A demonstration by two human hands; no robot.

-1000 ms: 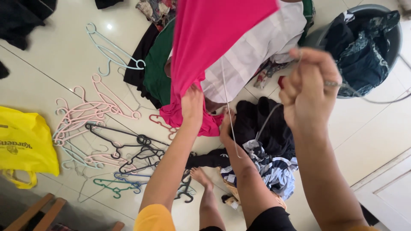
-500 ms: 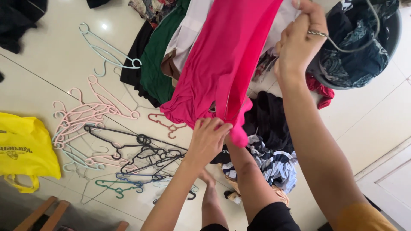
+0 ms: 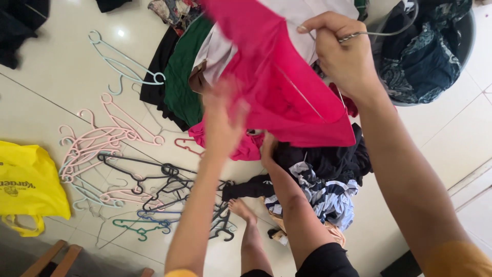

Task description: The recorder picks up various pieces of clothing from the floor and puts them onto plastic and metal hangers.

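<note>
A bright pink garment (image 3: 287, 87) hangs in front of me on a thin wire hanger (image 3: 379, 33). My right hand (image 3: 341, 51) is closed around the hanger's neck near the top, a ring on one finger. My left hand (image 3: 223, 120) is blurred, with its fingers on the garment's lower left edge. Below lie my bent legs and a bare foot (image 3: 238, 208) on the tiled floor.
Several plastic hangers (image 3: 118, 164) in pink, black, blue and green lie scattered at left. A yellow bag (image 3: 28, 177) sits far left. Piled clothes (image 3: 318, 184) surround my legs. A grey tub (image 3: 469, 46) of dark clothes stands at upper right.
My right hand has shifted left with the hanger, and the pink garment has spread wider over it. My left hand has risen from the garment's bottom tip to its left edge.
</note>
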